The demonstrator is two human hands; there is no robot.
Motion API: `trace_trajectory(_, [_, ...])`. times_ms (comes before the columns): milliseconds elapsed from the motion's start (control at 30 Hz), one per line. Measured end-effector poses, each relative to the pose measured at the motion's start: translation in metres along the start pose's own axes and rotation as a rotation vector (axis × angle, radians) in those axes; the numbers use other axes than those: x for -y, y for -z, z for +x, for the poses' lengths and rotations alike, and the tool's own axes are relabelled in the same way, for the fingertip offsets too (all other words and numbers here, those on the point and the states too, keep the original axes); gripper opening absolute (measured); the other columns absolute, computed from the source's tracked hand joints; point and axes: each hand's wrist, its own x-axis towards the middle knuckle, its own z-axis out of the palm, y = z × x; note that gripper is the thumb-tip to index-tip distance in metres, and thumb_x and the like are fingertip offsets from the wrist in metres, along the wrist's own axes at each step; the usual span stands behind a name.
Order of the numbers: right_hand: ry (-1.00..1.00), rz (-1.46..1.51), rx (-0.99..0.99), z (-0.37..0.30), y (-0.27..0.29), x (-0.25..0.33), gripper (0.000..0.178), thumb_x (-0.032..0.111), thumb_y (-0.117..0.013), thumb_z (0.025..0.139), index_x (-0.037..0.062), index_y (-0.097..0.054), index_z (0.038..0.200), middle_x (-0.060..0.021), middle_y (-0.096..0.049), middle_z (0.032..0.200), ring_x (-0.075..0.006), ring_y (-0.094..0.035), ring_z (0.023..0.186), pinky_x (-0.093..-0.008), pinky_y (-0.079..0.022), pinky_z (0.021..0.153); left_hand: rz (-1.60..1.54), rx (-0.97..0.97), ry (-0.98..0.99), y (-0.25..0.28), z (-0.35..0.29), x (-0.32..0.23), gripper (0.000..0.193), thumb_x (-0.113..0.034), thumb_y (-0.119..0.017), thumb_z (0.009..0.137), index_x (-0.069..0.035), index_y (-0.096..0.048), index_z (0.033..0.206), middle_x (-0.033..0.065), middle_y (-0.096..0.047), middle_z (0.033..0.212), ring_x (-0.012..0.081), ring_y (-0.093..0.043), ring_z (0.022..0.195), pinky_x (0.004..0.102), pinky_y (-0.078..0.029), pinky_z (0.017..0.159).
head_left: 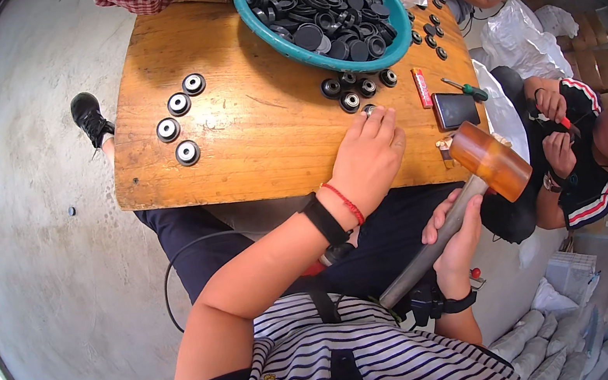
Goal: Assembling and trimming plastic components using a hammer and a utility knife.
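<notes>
My right hand [457, 238] is wrapped round the grey handle of a mallet [490, 160], whose amber head is raised beside the table's near right edge. My left hand [368, 153] reaches over the wooden table, fingers together on a black round part with a metal hub [369, 109]; the hand covers most of it. Just beyond the fingertips sits a cluster of like parts [350, 101]. Several more black round parts [179, 104] stand in a loose curve at the left of the tabletop.
A teal basin [275, 46] heaped with black round parts stands at the table's far side. To the right lie a red tube [422, 87], a dark flat box [456, 111] and a green-handled screwdriver [473, 91]. Other people [583, 140] sit at the right and far right.
</notes>
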Motion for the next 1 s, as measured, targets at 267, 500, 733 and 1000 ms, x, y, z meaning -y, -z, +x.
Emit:
trace_trajectory(267, [0.048,-0.034,0.164,-0.017,-0.001,-0.015,0.049,0.052,-0.041,0.099,0.0036,-0.042,0.105,-0.0074,-0.049,0.067,-0.0148,-0.048,0.046,-0.0261,-0.043,0.044,0.020,0.184,0.040,0.019,-0.035,0.009,0.025,-0.013,-0.057,0.077,-0.003,-0.064,0.098,0.0104,-0.062,0.109,0.0237,-0.055,0.106,0.0336,-0.042,0.094])
trace_trajectory(500, [-0.007,-0.209,0.506,-0.013,-0.071,-0.016,0.045,0.047,-0.043,0.101,0.0020,-0.044,0.106,-0.0076,-0.050,0.068,-0.0141,-0.050,0.047,-0.0245,-0.043,0.045,0.059,-0.039,0.391,0.126,-0.116,0.084,0.031,-0.004,-0.064,0.079,-0.002,-0.062,0.109,0.0112,-0.064,0.105,0.0307,-0.056,0.108,0.0417,-0.042,0.094])
trace_trajectory(733, [-0.188,-0.739,0.857,0.010,-0.160,-0.009,0.045,0.043,-0.051,0.098,-0.0020,-0.050,0.103,-0.0048,-0.051,0.059,-0.0120,-0.053,0.046,-0.0259,-0.046,0.049,0.018,-0.126,0.440,0.155,-0.144,0.118,0.068,-0.018,-0.076,0.075,0.000,-0.048,0.134,0.0144,-0.062,0.118,0.0313,-0.055,0.114,0.0450,-0.035,0.107])
trace_trajectory(1000, [0.074,-1.175,0.912,0.008,-0.199,0.010,0.046,0.039,-0.054,0.096,-0.0038,-0.053,0.112,-0.0176,-0.064,0.072,-0.0291,-0.065,0.065,-0.0388,-0.050,0.063,-0.087,-0.166,0.475,0.150,-0.161,0.126,0.102,-0.027,-0.085,0.063,0.004,-0.031,0.143,0.0157,-0.057,0.129,0.0319,-0.054,0.119,0.0454,-0.033,0.109])
